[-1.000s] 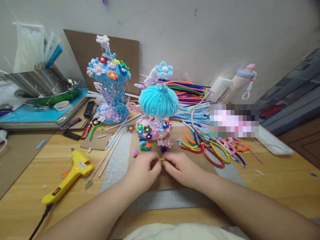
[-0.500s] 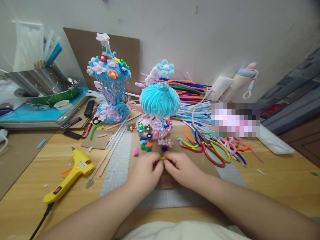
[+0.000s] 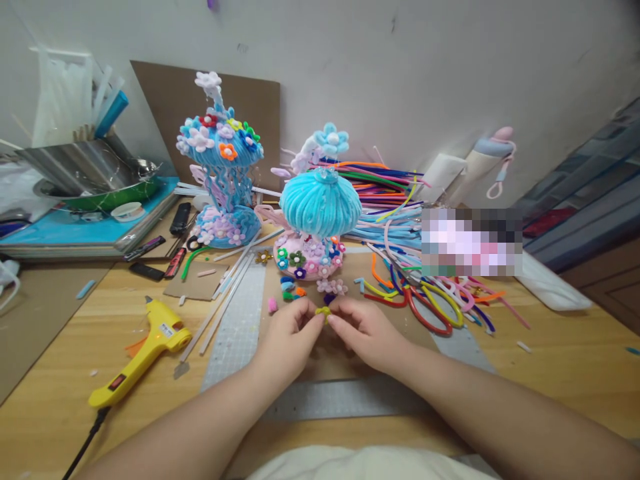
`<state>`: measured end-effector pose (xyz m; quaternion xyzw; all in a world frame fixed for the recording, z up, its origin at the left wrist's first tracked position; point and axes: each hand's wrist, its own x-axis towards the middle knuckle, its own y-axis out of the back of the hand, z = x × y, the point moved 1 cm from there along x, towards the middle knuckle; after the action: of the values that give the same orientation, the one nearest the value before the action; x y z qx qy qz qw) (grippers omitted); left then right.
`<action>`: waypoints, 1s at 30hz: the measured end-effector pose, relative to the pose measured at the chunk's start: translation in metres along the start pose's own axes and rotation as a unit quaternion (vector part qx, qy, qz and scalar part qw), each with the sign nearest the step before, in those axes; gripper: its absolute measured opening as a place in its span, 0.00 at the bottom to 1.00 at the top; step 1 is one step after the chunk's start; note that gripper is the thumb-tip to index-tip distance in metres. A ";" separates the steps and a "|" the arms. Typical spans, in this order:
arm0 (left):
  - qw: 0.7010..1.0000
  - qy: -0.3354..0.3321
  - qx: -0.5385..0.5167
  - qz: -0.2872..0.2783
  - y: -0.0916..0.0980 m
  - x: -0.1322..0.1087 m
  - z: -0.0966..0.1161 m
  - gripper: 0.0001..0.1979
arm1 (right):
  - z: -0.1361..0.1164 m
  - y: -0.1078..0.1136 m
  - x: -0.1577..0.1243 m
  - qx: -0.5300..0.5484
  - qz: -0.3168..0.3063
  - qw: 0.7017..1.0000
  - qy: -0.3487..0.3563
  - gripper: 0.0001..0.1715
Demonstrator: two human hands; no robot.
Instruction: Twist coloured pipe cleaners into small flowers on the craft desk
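Between the fingertips of both hands is a small yellow pipe-cleaner flower [image 3: 323,313]. My left hand [image 3: 290,337] pinches it from the left, and my right hand [image 3: 367,330] pinches its right side. The hands meet low over a brown cardboard sheet [image 3: 330,367]. Just beyond them lie pale pink flowers [image 3: 333,287] and small coloured pipe-cleaner coils [image 3: 287,287]. A pink coil [image 3: 273,305] sits beside my left hand. Farther back stands a turquoise pipe-cleaner jellyfish [image 3: 321,203] on a pink base dotted with flowers [image 3: 310,257].
A yellow glue gun [image 3: 145,353] lies at left, near white glue sticks [image 3: 225,300]. Scissors with red and yellow handles [image 3: 430,310] rest at right among pipe-cleaner scraps. A taller blue jellyfish [image 3: 220,153] stands at back left. Under the cardboard is a grey cutting mat [image 3: 345,398].
The yellow piece has turned between my fingers and shows more of its petal shape. Both hands stay almost in place, and the view has shifted slightly.
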<state>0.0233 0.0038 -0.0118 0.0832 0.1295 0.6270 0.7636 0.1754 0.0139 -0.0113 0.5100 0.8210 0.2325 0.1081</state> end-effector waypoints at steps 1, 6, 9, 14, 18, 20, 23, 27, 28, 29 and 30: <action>1.000 -0.002 0.008 -0.003 0.000 0.000 -0.001 0.10 | 0.000 0.000 0.000 -0.011 -0.007 1.000 0.001 0.12; 0.991 -0.045 0.127 -0.011 0.001 -0.001 -0.004 0.10 | 0.000 -0.003 0.001 -0.074 -0.009 0.997 0.022 0.10; 0.981 -0.059 0.184 -0.016 0.001 -0.004 -0.004 0.11 | 0.001 -0.003 0.001 -0.098 -0.011 0.995 0.018 0.09; 0.976 -0.058 0.211 -0.011 0.002 -0.006 -0.002 0.11 | -0.001 -0.002 0.002 -0.122 -0.038 0.992 0.011 0.10; 0.970 -0.046 0.239 -0.025 0.003 -0.007 0.002 0.10 | -0.003 -0.001 0.001 -0.146 -0.053 0.987 0.034 0.10; 0.963 -0.039 0.263 -0.040 0.003 -0.008 0.004 0.10 | -0.004 -0.002 0.000 -0.160 -0.064 0.984 0.041 0.10; 0.955 -0.040 0.289 -0.047 0.001 -0.012 0.004 0.10 | -0.004 -0.005 -0.003 -0.168 -0.073 0.982 0.043 0.11; 0.954 -0.038 0.297 -0.030 -0.004 -0.015 0.000 0.10 | -0.005 -0.011 -0.007 -0.177 -0.058 0.982 0.038 0.11; 0.954 -0.036 0.297 -0.027 -0.005 -0.015 -0.001 0.10 | -0.006 -0.011 -0.007 -0.180 -0.057 0.981 0.034 0.10; 0.955 -0.035 0.294 -0.028 -0.005 -0.014 -0.002 0.10 | -0.006 -0.011 -0.007 -0.182 -0.061 0.981 0.027 0.10; 0.956 -0.037 0.288 -0.029 -0.004 -0.013 -0.001 0.11 | -0.006 -0.010 -0.006 -0.181 -0.067 0.981 0.020 0.09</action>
<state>0.0240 -0.0097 -0.0127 0.3189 0.2791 0.5369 0.7295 0.1678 0.0035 -0.0108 0.4210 0.7999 0.3793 0.1976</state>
